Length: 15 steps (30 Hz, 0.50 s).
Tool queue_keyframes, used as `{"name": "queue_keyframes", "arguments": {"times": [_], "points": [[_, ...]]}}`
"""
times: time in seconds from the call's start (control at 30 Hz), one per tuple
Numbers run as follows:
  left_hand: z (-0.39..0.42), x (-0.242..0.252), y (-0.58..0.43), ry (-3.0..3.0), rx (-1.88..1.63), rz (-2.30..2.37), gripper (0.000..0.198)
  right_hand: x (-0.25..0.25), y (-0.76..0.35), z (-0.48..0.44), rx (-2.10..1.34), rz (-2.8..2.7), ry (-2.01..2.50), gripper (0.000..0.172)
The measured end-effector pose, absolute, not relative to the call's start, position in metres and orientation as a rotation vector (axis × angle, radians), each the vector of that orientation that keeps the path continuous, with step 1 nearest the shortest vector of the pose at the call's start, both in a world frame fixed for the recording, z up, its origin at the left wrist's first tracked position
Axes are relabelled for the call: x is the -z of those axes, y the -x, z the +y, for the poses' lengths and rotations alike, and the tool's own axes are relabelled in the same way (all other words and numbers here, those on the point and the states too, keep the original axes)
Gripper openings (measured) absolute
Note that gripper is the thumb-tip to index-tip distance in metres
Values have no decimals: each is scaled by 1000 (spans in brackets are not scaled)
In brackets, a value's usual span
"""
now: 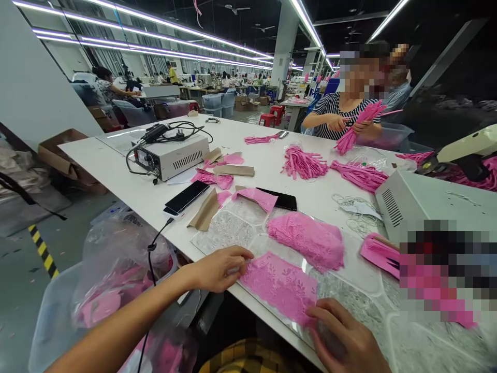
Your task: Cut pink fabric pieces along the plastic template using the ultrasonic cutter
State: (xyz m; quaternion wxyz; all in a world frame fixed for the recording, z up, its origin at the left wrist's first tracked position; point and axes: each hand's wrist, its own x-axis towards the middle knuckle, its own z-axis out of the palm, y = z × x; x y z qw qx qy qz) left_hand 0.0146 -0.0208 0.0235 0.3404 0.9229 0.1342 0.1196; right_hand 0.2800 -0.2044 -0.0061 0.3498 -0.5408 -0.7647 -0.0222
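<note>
A: How is the lace (pixel 281 285) to be described?

B: A flat pink piece is seen, roughly oblong, with a flower pattern worked through it and an uneven edge. It is laid on a clear sheet (pixel 349 274) at the near edge of the white table (pixel 116 171), between the two hands.

A: What is found about it?

B: A pile (pixel 308 239) of like pink lace is heaped just behind it, and a dark phone (pixel 282 199) is laid flat beyond that. Across the table, pink strips (pixel 357 127) are held by a co-worker (pixel 334 111).

A: What is hidden or cut off?

B: The near right corner of the lace is covered by the right hand (pixel 341 336), whose wrist is cut off by the lower edge. A patch at the right is blurred out, so nothing there can be made out. Beside the table a bin (pixel 54 316) is lined with a plastic bag. Pink material is seen through the bag, but its kind cannot be told.

A: And the grip?

B: The thumb and fingers of the left hand (pixel 219 268) are drawn close together on the left edge of the lace, which is pinched between them. The right hand is seen from the back, with its fingers bent down onto the corner. The lace is touched there, but the fingertips are hidden. Whether the corner is gripped or only pressed flat cannot be told.
</note>
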Motion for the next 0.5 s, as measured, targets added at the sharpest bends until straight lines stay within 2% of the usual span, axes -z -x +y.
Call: {"name": "queue_keyframes", "arguments": {"times": [0.17,0.27,0.5], "points": [[-26,-15,-7,-2554,-377,357,13,10,-283,-203,104,-2027,1420,17],[-27,-10,-4,-2624,-417,319,22,12,-284,-202,129,-2026,1424,20],[-27,3,-2,-2757,-557,253,22,21,-286,-199,76,-2054,1363,16]]}}
